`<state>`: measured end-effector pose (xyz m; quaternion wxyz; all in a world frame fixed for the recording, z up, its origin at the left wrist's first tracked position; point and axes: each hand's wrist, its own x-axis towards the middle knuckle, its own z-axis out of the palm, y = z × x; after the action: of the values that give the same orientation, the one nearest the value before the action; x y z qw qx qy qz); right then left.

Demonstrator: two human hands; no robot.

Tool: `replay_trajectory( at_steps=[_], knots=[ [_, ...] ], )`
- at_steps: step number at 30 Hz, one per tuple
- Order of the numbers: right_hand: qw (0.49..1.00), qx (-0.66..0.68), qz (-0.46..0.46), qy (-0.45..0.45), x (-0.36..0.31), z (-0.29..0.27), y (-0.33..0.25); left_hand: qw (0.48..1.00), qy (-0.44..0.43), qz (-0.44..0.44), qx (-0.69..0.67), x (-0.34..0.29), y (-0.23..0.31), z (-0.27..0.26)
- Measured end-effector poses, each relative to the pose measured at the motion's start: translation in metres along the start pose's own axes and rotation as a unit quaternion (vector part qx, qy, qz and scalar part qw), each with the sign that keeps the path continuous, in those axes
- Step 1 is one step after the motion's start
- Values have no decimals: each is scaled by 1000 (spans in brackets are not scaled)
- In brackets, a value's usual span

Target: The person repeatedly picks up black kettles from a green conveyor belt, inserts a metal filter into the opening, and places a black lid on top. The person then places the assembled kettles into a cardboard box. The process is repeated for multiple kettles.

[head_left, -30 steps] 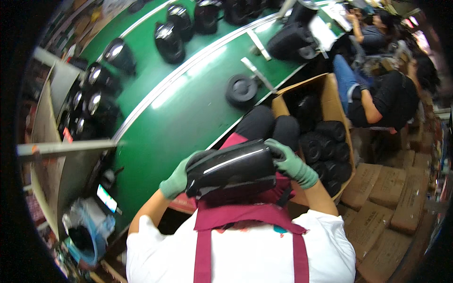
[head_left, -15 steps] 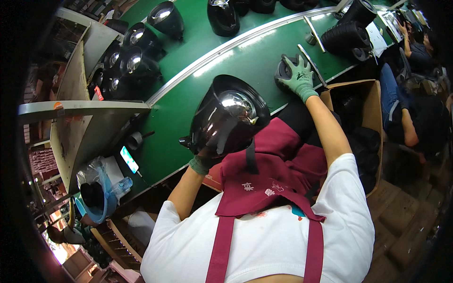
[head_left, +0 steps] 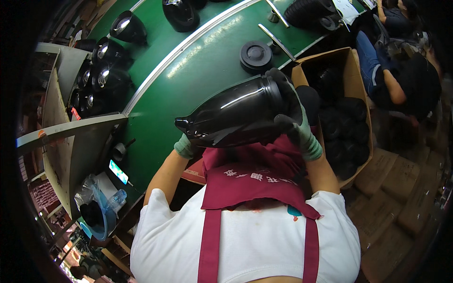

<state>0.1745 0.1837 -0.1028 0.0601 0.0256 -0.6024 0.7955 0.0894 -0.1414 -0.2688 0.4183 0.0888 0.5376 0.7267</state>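
A glossy black jug body lies sideways before my chest, its narrow spout-like tip pointing left. My left hand supports it from beneath near that tip; only the glove cuff shows clearly, the fingers being hidden. At the wide end, a black ridged round piece sits against the rim. My right hand, in a green glove with dark palm, wraps its fingers around that piece. Whether the piece is fully seated cannot be seen. Just beyond, a black round disc-shaped part rests on the green table.
Several black jug bodies stand at the left beyond a metal rail. An open carton of black round parts is at my right. Metal bars lie on the table. A lit phone and blue basin are left. A co-worker sits at right.
My right hand has come from the round parts on the table to the jug's wide end. The jug has tipped level, its shiny inside now out of sight. The view has shifted right.
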Motion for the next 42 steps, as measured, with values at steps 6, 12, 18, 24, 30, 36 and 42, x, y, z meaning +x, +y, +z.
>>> replay_trajectory(
  at_steps=[6,12,18,24,30,36,42],
  knots=[
    [994,44,34,97,-26,3,5,940,-46,168,292,-9,1,-9],
    [990,119,47,55,-34,-15,47,962,108,125,217,-4,61,20],
    [926,23,376,-6,-35,-42,62,976,49,157,142,5,118,77],
    [979,-48,172,-94,-69,-70,32,891,50,249,375,9,143,82],
    [965,-208,151,-50,-64,-68,-36,977,61,171,109,21,87,70],
    [994,17,-99,31,-43,-21,-7,989,-16,144,-1,22,86,80],
    [997,-58,-36,38,-58,-44,5,906,39,210,365,25,127,92]
  ],
)
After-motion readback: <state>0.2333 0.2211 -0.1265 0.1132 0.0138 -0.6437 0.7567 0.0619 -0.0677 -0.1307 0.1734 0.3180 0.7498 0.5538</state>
